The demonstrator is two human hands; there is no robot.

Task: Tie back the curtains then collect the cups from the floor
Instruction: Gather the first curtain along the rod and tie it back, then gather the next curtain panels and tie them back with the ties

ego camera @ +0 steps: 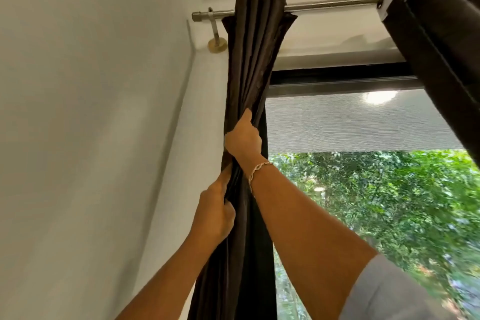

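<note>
A dark brown curtain (255, 60) hangs bunched into folds from a metal rod (330, 5) at the left of the window. My right hand (242, 139), with a bracelet on its wrist, grips the gathered folds from the front, high up. Just below it, my left hand (217, 212) pinches the curtain's left edge with curled fingers. A second dark curtain (439, 41) hangs at the upper right, close to the camera. No cups and no floor are in view.
A white wall (91, 112) stands close on the left, meeting the window wall in a corner. The rod's bracket (217, 39) is fixed there. The window (376, 189) shows green trees, with a grey roller blind (350, 125) drawn partway down.
</note>
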